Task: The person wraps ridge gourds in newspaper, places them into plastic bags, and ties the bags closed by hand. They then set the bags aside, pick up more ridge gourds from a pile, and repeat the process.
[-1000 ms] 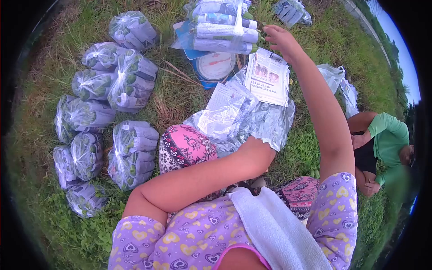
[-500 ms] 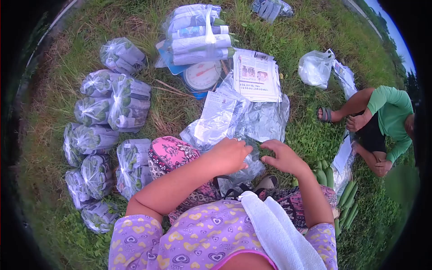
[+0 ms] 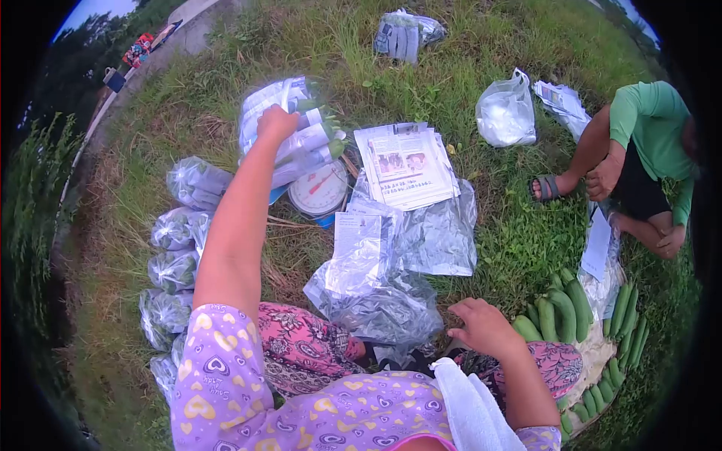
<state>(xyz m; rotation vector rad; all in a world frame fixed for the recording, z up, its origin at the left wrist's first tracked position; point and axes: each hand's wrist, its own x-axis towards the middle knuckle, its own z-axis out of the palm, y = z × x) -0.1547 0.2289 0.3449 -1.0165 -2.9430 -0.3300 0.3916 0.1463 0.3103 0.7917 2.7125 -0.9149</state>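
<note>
My left hand [image 3: 277,124] is stretched out and closed round the top of a clear plastic bag [image 3: 259,98]. In that bag are several newspaper-wrapped rolls with green vegetable ends sticking out. The bag sits on a dial scale [image 3: 319,189], covering part of it. Above my knee, my right hand [image 3: 481,325] hovers with its fingers apart and nothing in them. Nearest to it are crumpled clear plastic sheeting [image 3: 398,308] and long green cucumber-like vegetables [image 3: 560,312]. A stack of newspaper [image 3: 406,165] lies beyond the plastic.
Filled plastic bags [image 3: 171,270] are lined up at the left, partly hidden by my arm. A white plastic bag [image 3: 505,113] stands at the upper right. A person in a green top [image 3: 650,128] sits at the right. More green vegetables [image 3: 628,323] lie on a sheet.
My left hand has gone from over the plastic at my lap out to the bag on the scale and closed on its top. My right hand remains open near my lap. The view has shifted.
</note>
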